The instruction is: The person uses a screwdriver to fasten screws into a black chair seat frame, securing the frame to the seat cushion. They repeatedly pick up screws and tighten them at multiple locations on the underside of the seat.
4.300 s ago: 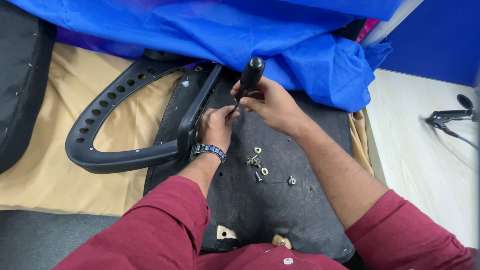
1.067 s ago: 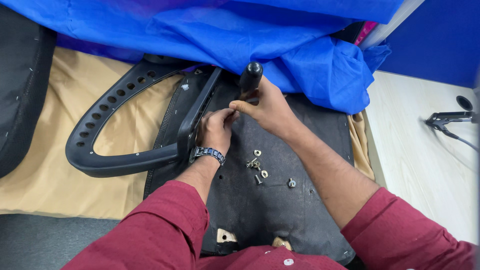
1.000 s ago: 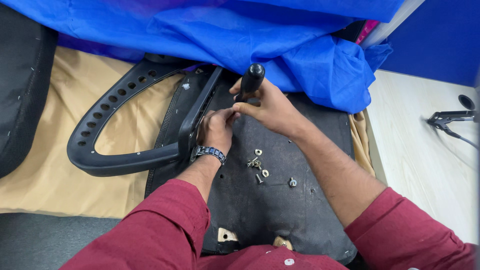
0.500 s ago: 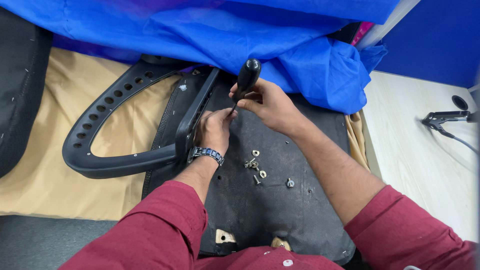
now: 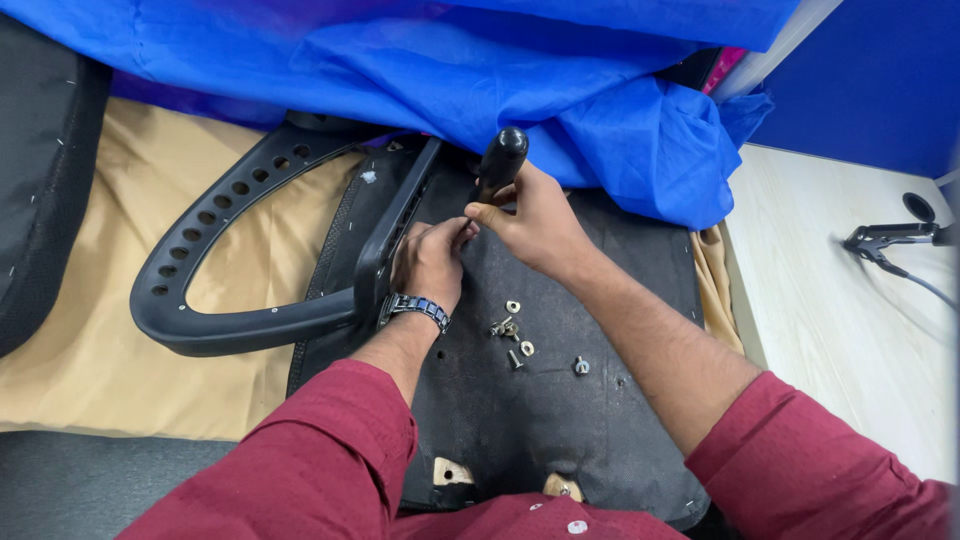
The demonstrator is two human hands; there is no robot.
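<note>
At the far left lies one dark padded cushion (image 5: 40, 190) on a tan cloth (image 5: 250, 250); one black armrest (image 5: 250, 240), a curved loop with a row of about nine round holes along its outer bar, rests across that cloth and meets the left edge of the black seat base (image 5: 560, 430); the seat base lies underside up, one single panel, with two pale tabs near its lower edge.

The left hand (image 5: 430, 265), with one metal wristwatch (image 5: 412, 306) at the wrist, rests on the seat base just beside the armrest bracket; its fingers are curled and pressed together at the tip of the tool, though what they pinch there is too small to tell.

The right hand (image 5: 535, 225) is closed around one screwdriver (image 5: 497, 165) with a black handle, held nearly upright, its rounded top clear above the fist; the shaft runs down to where both hands meet.

Below the hands, loose on the seat base, sits a small cluster of screws and washers (image 5: 512, 332), about five pieces, with one more screw (image 5: 580, 366) a little to the right.

One blue plastic sheet (image 5: 480, 70) drapes across the top; at the far right one black clamp (image 5: 885, 240) stands on a pale tabletop (image 5: 850, 340).
</note>
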